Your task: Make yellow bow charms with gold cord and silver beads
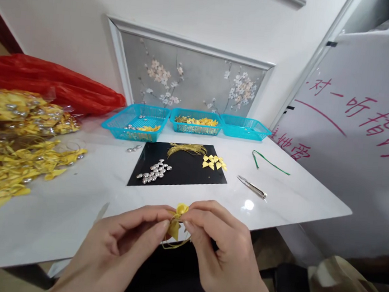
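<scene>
Just in front of the table's near edge, my left hand [132, 236] and my right hand [222, 239] meet fingertip to fingertip. Between them is a small yellow ribbon bow [174, 229]. The left thumb and fingers pinch the bow's left side. My right thumb and index finger are closed at its right side, where a thin gold cord runs. A loop of that gold cord [176, 246] hangs below the bow. The fingers partly hide the knot area. Beyond the hands, a black mat [185, 174] carries silver beads [154, 172], gold cords [185, 150] and several yellow bows [213, 161].
Three blue baskets [114, 131] stand along the wall, with beads, cords and bows inside. Thread snips [252, 187] and a green cord [270, 163] lie to the right. Finished-looking yellow bow pieces [19, 162] pile up at left beside a red bag [50, 79].
</scene>
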{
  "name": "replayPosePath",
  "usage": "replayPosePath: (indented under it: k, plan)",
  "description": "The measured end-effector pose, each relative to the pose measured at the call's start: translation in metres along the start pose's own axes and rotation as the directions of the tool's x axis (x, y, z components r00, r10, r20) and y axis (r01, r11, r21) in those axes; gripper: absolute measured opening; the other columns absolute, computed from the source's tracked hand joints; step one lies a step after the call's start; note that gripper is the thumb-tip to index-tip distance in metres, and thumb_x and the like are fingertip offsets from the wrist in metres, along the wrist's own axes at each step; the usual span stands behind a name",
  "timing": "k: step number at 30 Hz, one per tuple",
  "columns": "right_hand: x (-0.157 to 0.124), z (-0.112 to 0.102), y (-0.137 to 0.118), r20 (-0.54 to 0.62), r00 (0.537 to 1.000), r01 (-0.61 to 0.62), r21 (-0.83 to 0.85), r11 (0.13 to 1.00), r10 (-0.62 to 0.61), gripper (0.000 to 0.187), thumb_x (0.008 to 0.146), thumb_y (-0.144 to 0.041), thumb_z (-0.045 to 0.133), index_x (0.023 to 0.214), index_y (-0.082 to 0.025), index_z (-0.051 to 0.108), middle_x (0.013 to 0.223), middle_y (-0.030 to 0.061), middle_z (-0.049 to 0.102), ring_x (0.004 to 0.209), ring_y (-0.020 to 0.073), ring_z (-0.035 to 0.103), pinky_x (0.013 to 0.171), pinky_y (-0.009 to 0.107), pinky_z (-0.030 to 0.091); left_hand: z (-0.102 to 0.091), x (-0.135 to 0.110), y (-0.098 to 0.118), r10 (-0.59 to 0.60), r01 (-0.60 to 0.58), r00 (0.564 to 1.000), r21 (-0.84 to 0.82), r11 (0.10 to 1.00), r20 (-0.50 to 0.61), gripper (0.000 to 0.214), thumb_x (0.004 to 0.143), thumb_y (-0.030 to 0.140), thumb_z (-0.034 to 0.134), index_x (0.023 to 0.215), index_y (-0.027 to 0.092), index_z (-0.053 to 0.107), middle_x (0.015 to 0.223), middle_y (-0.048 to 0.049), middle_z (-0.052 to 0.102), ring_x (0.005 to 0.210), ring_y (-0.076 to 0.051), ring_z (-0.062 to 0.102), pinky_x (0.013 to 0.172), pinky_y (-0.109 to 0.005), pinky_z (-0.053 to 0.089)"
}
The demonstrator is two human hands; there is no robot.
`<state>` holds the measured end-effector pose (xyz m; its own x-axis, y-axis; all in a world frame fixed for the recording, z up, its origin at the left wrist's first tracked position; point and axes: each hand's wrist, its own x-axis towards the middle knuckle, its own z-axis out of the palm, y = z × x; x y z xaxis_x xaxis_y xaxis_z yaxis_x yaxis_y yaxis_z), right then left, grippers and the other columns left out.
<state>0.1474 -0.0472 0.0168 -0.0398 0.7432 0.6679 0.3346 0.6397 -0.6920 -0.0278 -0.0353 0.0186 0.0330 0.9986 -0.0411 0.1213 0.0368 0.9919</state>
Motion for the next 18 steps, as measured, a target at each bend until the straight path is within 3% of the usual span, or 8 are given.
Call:
replayPosePath:
  k: [5,10,14,18]
  plan:
    - [0.000,0.000,-0.001,0.018,1.000,-0.008,0.022,1.000,0.008,0.026,0.090,-0.002,0.052,0.095,-0.017,0.073,0.092,0.0070,0.069,0.082,0.0135,0.069,0.075,0.021,0.059,0.010,-0.002,0.003,0.135,-0.123,0.987,0.127,0.984,-0.090,0.010,0.065,0.032,0.086,0.073,0.030,0.081,0.086,-0.0019,0.081,0.078,-0.021,0.075,0.072,-0.017,0.059]
    - [0.000,-0.001,-0.002,0.036,0.999,-0.027,0.041,0.999,0.026,0.026,0.091,-0.003,0.051,0.095,-0.016,0.073,0.092,0.0072,0.068,0.083,0.0128,0.068,0.075,0.020,0.057,0.010,-0.006,0.000,0.329,-0.264,0.933,0.347,0.900,-0.144,0.011,0.070,0.025,0.082,0.075,0.034,0.081,0.091,0.0022,0.082,0.083,-0.018,0.075,0.079,-0.012,0.056]
    - [-0.003,-0.002,-0.002,0.048,0.999,-0.010,0.013,1.000,0.010,0.027,0.091,-0.001,0.050,0.096,-0.016,0.072,0.095,0.0069,0.065,0.083,0.0130,0.066,0.075,0.022,0.056,0.007,-0.007,0.000,0.302,-0.241,0.944,0.346,0.907,-0.135,0.001,0.074,0.032,0.078,0.074,0.033,0.079,0.092,0.0029,0.081,0.086,-0.018,0.075,0.079,-0.011,0.056]
    - [-0.013,0.000,-0.002,0.002,1.000,0.022,-0.149,0.989,-0.022,0.027,0.091,-0.002,0.051,0.096,-0.019,0.071,0.098,0.0063,0.055,0.064,0.0096,0.053,0.057,0.023,0.049,0.004,-0.005,0.001,0.232,-0.189,0.964,0.281,0.941,-0.127,0.010,0.074,0.040,0.076,0.079,0.032,0.078,0.096,0.0018,0.081,0.087,-0.021,0.075,0.075,-0.017,0.059]
